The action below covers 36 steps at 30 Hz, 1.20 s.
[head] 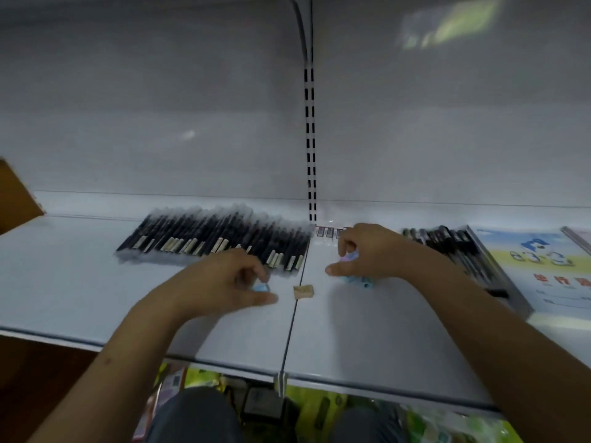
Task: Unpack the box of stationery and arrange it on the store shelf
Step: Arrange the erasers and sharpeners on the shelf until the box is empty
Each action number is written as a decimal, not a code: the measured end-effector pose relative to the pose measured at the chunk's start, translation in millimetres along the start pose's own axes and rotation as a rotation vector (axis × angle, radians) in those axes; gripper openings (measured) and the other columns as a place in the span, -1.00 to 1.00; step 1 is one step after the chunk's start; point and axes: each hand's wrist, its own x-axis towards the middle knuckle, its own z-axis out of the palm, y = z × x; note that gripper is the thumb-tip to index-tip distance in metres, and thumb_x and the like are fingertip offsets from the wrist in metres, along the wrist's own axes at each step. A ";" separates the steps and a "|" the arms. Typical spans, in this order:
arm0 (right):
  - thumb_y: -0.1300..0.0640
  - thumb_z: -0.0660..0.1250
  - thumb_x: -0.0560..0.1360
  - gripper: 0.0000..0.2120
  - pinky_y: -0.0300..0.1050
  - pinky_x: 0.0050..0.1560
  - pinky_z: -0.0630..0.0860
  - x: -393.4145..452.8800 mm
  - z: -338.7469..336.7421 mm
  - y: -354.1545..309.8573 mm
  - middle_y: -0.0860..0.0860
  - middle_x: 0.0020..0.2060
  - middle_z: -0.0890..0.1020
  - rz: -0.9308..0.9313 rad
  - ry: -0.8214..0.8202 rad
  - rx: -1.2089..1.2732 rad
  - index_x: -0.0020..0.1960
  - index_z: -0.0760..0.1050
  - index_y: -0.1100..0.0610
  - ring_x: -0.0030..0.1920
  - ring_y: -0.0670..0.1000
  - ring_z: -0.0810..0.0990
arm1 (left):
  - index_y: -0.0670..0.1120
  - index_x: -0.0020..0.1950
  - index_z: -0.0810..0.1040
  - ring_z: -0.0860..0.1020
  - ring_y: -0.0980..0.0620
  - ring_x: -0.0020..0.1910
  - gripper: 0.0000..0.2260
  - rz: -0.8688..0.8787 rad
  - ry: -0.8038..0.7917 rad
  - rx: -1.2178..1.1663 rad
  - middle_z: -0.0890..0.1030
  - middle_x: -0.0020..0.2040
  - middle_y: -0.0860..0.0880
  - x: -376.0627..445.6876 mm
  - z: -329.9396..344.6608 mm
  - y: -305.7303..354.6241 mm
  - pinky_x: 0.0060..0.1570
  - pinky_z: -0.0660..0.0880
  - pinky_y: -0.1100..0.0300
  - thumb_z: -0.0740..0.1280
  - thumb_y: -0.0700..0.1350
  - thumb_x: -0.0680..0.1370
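My left hand hovers low over the white shelf and pinches a small light-blue item between thumb and fingers. My right hand holds small pastel pieces, one lilac-blue at the fingers and more light-blue ones under the palm. A small beige eraser-like block lies on the shelf between both hands. A long row of dark pens lies behind my left hand. The picture is motion-blurred.
A second batch of dark pens lies to the right, beside a blue-and-white booklet. A slotted upright splits the back wall. A brown cardboard flap shows at far left. Bright packets sit below the shelf edge.
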 end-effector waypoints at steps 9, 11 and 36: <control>0.03 0.51 0.38 -0.88 -0.37 -0.23 0.34 -9.5 -8.3 5.8 -0.16 -0.18 0.60 -0.045 0.037 0.199 -0.20 0.57 -0.01 -0.18 -0.25 0.53 | -0.07 -0.06 0.61 0.56 0.08 -0.39 -0.93 0.007 0.130 -0.362 0.61 -0.30 -0.07 6.5 3.5 21.7 -0.35 0.55 0.20 0.45 -0.09 0.52; 0.03 0.51 0.37 -0.89 -0.42 -0.25 0.34 -13.9 -14.5 17.1 -0.18 -0.19 0.61 -0.023 0.069 0.227 -0.19 0.58 -0.02 -0.21 -0.28 0.53 | -0.11 0.01 0.60 0.59 0.01 -0.38 -0.92 0.043 0.179 -0.476 0.61 -0.31 -0.10 24.7 2.6 37.1 -0.34 0.54 0.20 0.42 -0.15 0.54; -0.16 0.56 0.30 -0.68 -0.33 -0.26 0.44 -30.4 -28.2 51.5 -0.14 -0.20 0.57 -0.012 0.124 0.041 -0.08 0.54 -0.06 -0.24 -0.18 0.53 | 0.03 0.01 0.67 0.58 0.18 -0.23 -0.91 0.034 0.126 -0.293 0.63 -0.08 0.09 119.4 55.6 73.3 -0.17 0.52 0.36 0.44 -0.02 0.53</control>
